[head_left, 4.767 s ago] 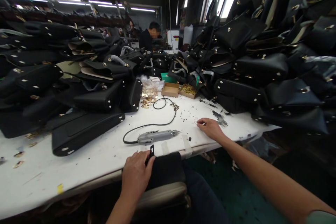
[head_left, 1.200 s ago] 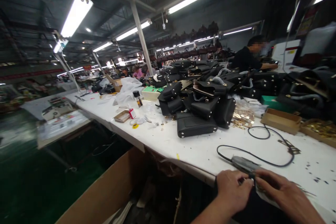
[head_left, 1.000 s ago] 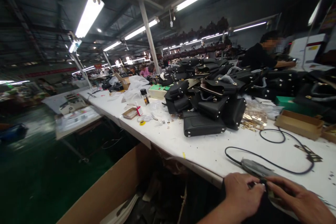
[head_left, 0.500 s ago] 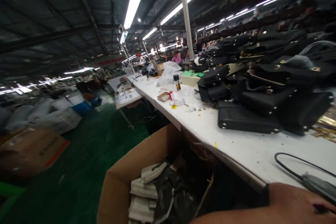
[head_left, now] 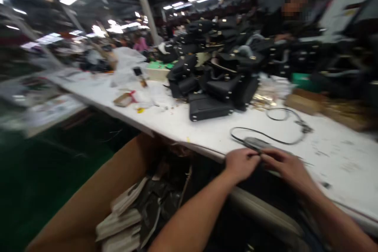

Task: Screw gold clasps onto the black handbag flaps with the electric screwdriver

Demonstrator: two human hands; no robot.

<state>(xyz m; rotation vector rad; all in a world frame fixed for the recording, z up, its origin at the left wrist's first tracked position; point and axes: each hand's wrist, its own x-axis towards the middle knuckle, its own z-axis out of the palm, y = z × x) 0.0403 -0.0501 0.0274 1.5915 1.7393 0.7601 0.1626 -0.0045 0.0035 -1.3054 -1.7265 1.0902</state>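
My left hand (head_left: 241, 164) and my right hand (head_left: 285, 165) meet at the table's front edge, their fingertips pinched together around a small dark thing (head_left: 259, 152). Blur and the fingers hide what it is. Just behind them a grey elongated tool (head_left: 262, 143) lies on the white table (head_left: 212, 138). From it a black cord (head_left: 283, 141) loops across the tabletop. Beneath both hands is a dark area whose shape I cannot make out.
Black handbags (head_left: 211, 107) are heaped at the table's middle and back. A cardboard box (head_left: 112, 177) with folded pieces stands below left. Gold-coloured hardware (head_left: 262, 98) and a brown tray (head_left: 307, 101) lie to the right. Across the table is another person (head_left: 295, 12).
My view has swung to the right. One hand was at the lower right beside the tool; now both hands are in view, brought together in front of it.
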